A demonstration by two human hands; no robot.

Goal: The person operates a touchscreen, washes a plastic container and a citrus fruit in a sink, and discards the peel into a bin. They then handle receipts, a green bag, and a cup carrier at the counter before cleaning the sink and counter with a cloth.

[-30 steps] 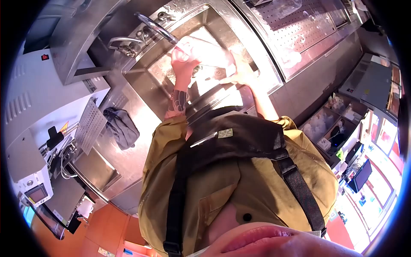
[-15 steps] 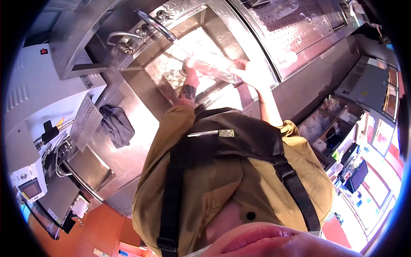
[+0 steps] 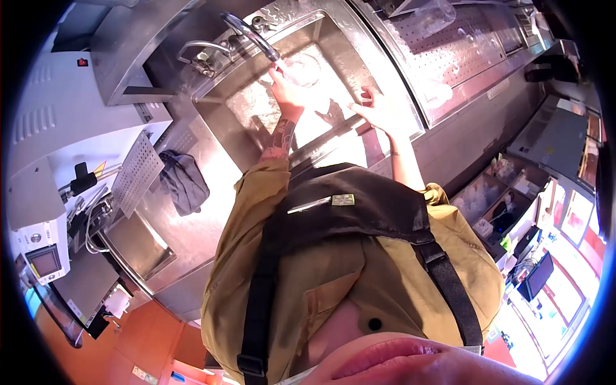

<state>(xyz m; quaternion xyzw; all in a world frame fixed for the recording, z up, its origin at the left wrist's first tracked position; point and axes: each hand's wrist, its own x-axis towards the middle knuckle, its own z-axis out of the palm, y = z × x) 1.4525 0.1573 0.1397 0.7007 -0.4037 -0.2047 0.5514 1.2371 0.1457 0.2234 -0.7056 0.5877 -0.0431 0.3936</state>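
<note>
Rinsing, I judge: left hand (image 3: 287,90) clamped on clear cup (image 3: 303,67) under the faucet (image 3: 250,33) over the sink (image 3: 346,51), right hand (image 3: 383,112) open and apart by the front rim; next calls for a draining tilt.

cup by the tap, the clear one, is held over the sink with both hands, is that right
Not quite. Only the left hand holds the clear cup by the tap over the sink. The right hand is off the cup, open near the sink's front edge. The head view shows this.
</note>
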